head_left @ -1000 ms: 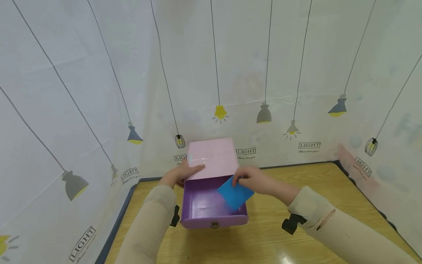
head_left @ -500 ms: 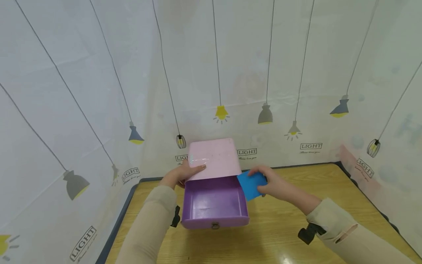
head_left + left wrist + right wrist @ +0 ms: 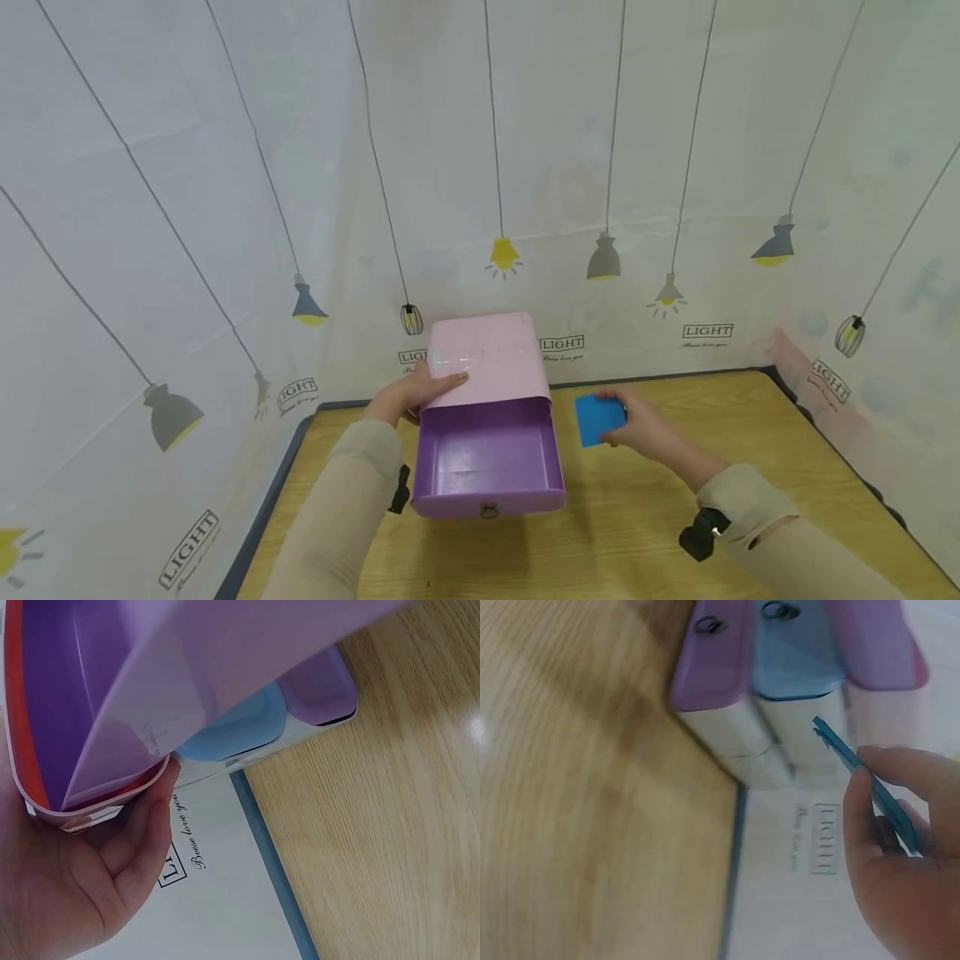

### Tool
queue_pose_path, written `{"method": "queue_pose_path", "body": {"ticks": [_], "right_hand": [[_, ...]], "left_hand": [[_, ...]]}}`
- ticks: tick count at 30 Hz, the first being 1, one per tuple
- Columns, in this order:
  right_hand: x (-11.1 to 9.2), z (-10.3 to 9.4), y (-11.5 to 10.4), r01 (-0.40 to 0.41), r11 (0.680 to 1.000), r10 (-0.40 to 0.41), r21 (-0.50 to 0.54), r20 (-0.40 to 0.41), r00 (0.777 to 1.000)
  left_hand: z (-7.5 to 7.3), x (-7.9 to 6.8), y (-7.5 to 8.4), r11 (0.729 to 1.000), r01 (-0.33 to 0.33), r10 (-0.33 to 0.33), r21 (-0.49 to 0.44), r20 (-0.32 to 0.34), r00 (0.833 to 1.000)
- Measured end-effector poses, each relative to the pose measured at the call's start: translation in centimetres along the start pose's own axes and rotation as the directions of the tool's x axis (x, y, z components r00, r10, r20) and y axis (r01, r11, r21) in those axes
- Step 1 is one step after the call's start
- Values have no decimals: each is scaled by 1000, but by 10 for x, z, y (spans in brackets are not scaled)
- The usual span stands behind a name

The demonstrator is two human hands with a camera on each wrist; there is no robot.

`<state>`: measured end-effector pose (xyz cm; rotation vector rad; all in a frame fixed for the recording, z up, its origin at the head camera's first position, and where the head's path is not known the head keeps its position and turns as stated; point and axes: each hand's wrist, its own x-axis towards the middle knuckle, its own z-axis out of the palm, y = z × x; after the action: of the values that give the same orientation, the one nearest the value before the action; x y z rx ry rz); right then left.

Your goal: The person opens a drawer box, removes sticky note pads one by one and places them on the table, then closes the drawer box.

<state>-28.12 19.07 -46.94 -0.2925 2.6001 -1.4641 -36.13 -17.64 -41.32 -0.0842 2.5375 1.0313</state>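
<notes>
In the head view a small drawer unit has a pink top (image 3: 487,358), and its purple top drawer (image 3: 491,462) is pulled out toward me. My left hand (image 3: 412,392) grips the unit's left side, thumb over the top. The left wrist view shows that hand's fingers (image 3: 146,840) at the edge of the housing. My right hand (image 3: 637,429) pinches a thin stack of blue paper squares (image 3: 596,419) to the right of the drawer. Edge-on in the right wrist view, the blue paper squares (image 3: 881,799) sit between thumb and fingers.
Below the open drawer are a blue drawer (image 3: 795,664) and a lower purple drawer (image 3: 712,660), both with ring pulls. The unit stands on a wooden table (image 3: 720,450), close to the wall sheet (image 3: 645,350) printed with lamps.
The right hand has brought the blue paper squares from over the drawer out to the right, shifting from a corner pinch to holding them by the side. The left hand stays put.
</notes>
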Motion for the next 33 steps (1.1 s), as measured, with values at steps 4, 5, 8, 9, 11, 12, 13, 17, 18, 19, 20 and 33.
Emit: {"method": "queue_pose_path", "body": {"ticks": [4, 5, 8, 9, 11, 12, 13, 17, 18, 19, 20, 33], "right_hand": [[11, 9, 27, -48, 997, 46, -60, -31, 998], [13, 12, 33, -60, 995, 57, -78, -42, 997], [18, 20, 51, -92, 991, 85, -97, -73, 994], [19, 22, 55, -105, 990, 97, -94, -80, 992], [20, 27, 64, -114, 990, 107, -84, -92, 990], [21, 29, 68, -122, 990, 114, -74, -98, 989], [22, 31, 71, -128, 989, 120, -68, -103, 987], [26, 39, 80, -139, 988, 130, -70, -109, 985], [27, 41, 82, -147, 987, 139, -69, -107, 985], [27, 42, 83, -150, 986, 142, -74, -104, 984], [28, 44, 85, -154, 985, 146, -77, -101, 984], [33, 55, 111, -173, 970, 151, -168, -135, 979]], "left_hand": [[0, 1, 0, 1000, 7, -7, -3, 1, 1000], [1, 1, 0, 1000, 7, -7, -3, 0, 1000], [2, 1, -1, 1000, 6, -6, -5, -3, 1000], [2, 2, -1, 1000, 6, -6, -6, -5, 1000], [3, 2, -1, 1000, 5, -5, -7, -6, 1000], [3, 3, -1, 1000, 5, -5, -8, -7, 1000], [3, 3, -1, 1000, 4, -4, -8, -7, 1000], [2, 3, -1, 1000, 9, -9, -4, -7, 1000], [2, 3, -1, 1000, 9, -9, -3, -7, 1000], [2, 3, -1, 1000, 12, -12, -1, -7, 1000], [2, 2, -1, 1000, 12, -12, 1, -6, 1000], [0, -1, 0, 1000, 8, -8, 6, 4, 1000]]}}
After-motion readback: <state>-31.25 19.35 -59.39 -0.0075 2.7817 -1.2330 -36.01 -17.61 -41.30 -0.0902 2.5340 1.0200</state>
